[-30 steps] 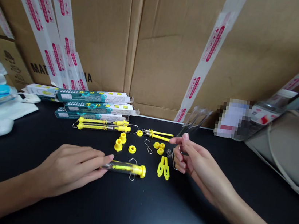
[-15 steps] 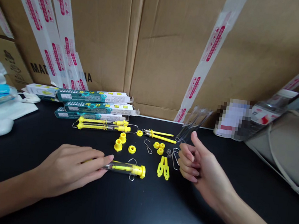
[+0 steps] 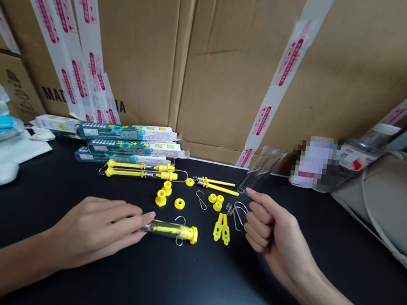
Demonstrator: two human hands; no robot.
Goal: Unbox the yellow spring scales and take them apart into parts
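Lowered since the earlier frame: thumb of right grip (image 3: 276, 229), from upright to nearly level. Clear tube (image 3: 169, 229) with yellow end cap (image 3: 193, 234): lying on surface (image 3: 185, 290), held under left grip (image 3: 101, 229), closed over it. Right grip: curled into loose fist, cannot tell whether holding anything; just beside wire loops (image 3: 239, 217). Beyond tube: yellow collars (image 3: 161, 198), then stacked boxes (image 3: 131, 133).

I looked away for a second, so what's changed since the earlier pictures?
The right hand drew back to the right and curled into a loose fist, leaving more of the wire loops in view; whether it had held them is unclear. The left hand still holds the clear tube, and the loose yellow parts lie where they were.
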